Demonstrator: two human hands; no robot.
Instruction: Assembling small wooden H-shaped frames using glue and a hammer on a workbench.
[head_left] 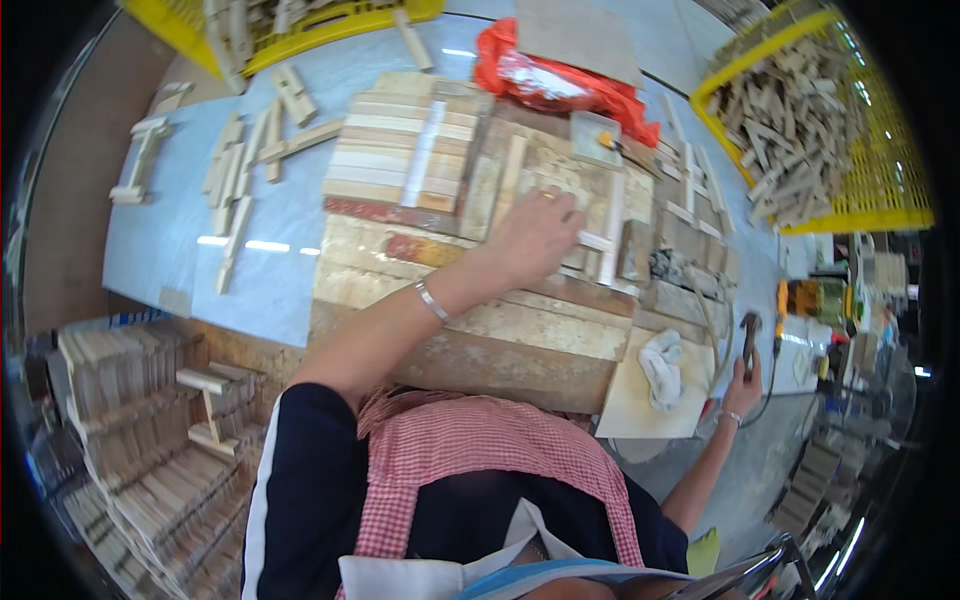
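My left hand (535,235) reaches over a wooden jig (470,330) on the workbench, its fingers bent down onto the pale wooden pieces there. What lies beneath the fingers is hidden. Just right of it, a pale strip (612,225) and a short crosspiece sit between wooden blocks. Out at the right edge of the bench, my right hand (742,388) is closed round a hammer (750,335), whose head points up and away from me. Left of my left hand, several light wooden slats (385,150) lie side by side with a whitish strip (424,150) across them.
Yellow baskets (723,75) of wooden pieces stand at the far right and far left. Loose sticks (235,170) and a joined wooden frame (142,160) lie on the left. Red plastic (490,60) lies behind, a white cloth (660,370) front right, stacked wood (140,400) lower left.
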